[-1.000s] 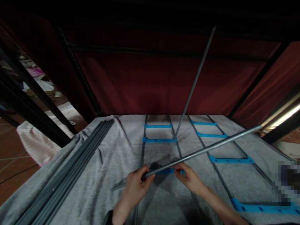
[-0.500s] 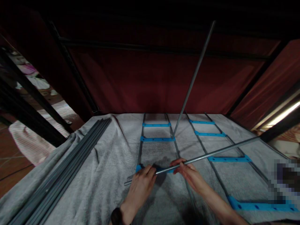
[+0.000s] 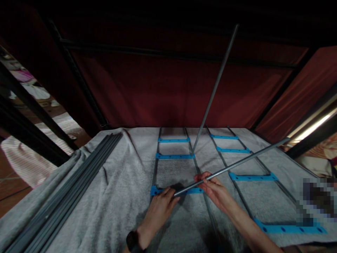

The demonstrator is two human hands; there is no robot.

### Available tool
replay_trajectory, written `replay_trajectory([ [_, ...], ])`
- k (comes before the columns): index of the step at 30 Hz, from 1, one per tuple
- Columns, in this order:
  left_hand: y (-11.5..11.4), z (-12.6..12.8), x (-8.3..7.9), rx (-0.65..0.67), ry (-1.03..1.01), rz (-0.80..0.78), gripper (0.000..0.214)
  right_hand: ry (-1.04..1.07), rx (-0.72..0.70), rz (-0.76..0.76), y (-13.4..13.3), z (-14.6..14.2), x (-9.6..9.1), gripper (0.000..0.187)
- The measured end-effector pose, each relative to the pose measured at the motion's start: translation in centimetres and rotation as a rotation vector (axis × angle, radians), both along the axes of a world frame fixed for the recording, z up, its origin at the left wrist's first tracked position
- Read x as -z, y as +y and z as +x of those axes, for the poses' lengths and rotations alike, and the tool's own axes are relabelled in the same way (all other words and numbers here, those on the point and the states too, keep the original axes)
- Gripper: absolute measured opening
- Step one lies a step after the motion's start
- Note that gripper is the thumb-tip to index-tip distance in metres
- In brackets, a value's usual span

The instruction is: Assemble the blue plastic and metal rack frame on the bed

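A long grey metal tube (image 3: 244, 160) slants up to the right across the ladder-like frames. My right hand (image 3: 212, 184) is closed around it with thumb and fingers. My left hand (image 3: 162, 205), a dark watch on its wrist, has the tube's lower end between thumb and index finger. Under the hands lies a blue crosspiece (image 3: 193, 190) of the nearer frame, partly hidden by the left hand. Behind it, another tube (image 3: 217, 82) stands tilted upward from the right end of a blue crosspiece (image 3: 175, 156).
At right lies a second frame of thin tubes with blue crosspieces (image 3: 254, 176). A bundle of grey tubes (image 3: 76, 189) runs along the left on the grey blanket (image 3: 126, 203). Dark posts (image 3: 34, 130) and a red cloth wall (image 3: 147, 88) surround the surface.
The tube has slid up and right through my left hand: its lower end, which stuck out to the left, now stops at the fingers. Its far end sits higher; the view shifted slightly.
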State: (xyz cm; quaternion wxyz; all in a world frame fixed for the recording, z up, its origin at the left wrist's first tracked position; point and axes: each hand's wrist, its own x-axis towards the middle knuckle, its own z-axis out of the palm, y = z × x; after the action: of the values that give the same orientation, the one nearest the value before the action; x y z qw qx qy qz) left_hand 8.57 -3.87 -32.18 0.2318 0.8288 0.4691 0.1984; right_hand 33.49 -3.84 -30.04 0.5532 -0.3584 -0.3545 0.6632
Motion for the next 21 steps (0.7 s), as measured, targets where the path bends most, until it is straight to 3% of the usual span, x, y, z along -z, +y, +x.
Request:
replay_trajectory([
  [3,0.5,-0.5,-0.2,0.004,-0.105,0.067,0.039,0.089,0.041,0.03,0.5,1.1,-0.5,0.011],
  [7,2.0,-1.5,0.4,-0.108,-0.221,0.124,0.033,0.196,0.262,0.08,1.2,4.2,-1.2,0.01],
  [12,3.8,-3.1,1.4,-0.258,-0.161,0.19,0.028,0.285,0.477,0.117,1.7,8.6,-2.0,0.015],
  [17,4.7,-4.2,1.9,-0.352,-0.064,0.19,0.03,0.203,0.601,0.255,3.6,11.9,-3.1,0.011],
  [21,5.0,-4.5,2.2,-0.38,-0.022,0.109,0.031,0.014,0.758,0.305,7.5,13.1,-4.4,0.011],
])
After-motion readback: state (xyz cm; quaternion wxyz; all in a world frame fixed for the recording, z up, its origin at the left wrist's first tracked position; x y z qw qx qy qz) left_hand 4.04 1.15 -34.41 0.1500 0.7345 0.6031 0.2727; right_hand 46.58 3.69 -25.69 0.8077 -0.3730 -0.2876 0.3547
